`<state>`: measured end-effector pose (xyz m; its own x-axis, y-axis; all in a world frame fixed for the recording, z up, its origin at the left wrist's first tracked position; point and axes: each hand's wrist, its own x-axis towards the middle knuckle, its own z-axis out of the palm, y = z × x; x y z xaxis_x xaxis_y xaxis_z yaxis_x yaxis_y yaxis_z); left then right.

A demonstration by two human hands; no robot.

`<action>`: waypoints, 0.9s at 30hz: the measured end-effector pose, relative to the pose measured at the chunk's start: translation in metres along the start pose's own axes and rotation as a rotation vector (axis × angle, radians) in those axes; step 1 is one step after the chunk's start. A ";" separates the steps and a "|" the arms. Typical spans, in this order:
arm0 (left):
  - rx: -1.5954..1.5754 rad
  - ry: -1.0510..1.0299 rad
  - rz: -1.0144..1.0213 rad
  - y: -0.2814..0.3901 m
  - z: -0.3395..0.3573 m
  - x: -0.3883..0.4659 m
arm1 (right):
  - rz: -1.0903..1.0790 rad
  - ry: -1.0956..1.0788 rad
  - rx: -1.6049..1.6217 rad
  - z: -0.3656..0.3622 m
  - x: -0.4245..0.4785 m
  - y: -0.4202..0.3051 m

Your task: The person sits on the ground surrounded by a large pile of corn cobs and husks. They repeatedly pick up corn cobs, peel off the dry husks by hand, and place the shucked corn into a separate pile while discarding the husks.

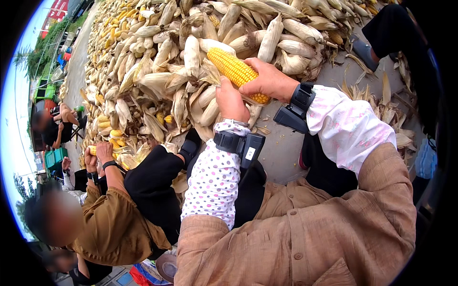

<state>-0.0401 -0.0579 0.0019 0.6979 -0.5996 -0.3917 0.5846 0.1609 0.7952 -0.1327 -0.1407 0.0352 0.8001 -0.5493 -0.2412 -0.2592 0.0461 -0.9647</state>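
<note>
A yellow ear of corn [232, 66], its kernels bare, lies between my hands at the near edge of a big heap of corn in dry husks [193, 57]. My right hand [270, 79] grips the ear near its lower end, thumb and fingers on either side. My left hand [232, 100] is closed just beside the ear, pinching a piece of dry husk [211, 73] that spreads along the ear's left side. Both wrists wear black strapped devices, over patterned sleeves.
A co-worker in a brown shirt [107, 221] sits close on the left, holding corn. Another person's leg [393, 32] reaches in at upper right, beside loose husks [390, 103]. Grey paving [282, 153] shows by my feet. More people sit at far left.
</note>
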 end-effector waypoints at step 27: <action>0.517 -0.186 0.616 0.048 0.004 0.000 | -0.206 0.326 -0.066 -0.026 0.024 0.000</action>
<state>-0.0136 -0.0535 0.0413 0.7251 -0.6488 0.2308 -0.1761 0.1493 0.9730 -0.1274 -0.1754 0.0317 0.6276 -0.7784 0.0135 -0.1535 -0.1407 -0.9781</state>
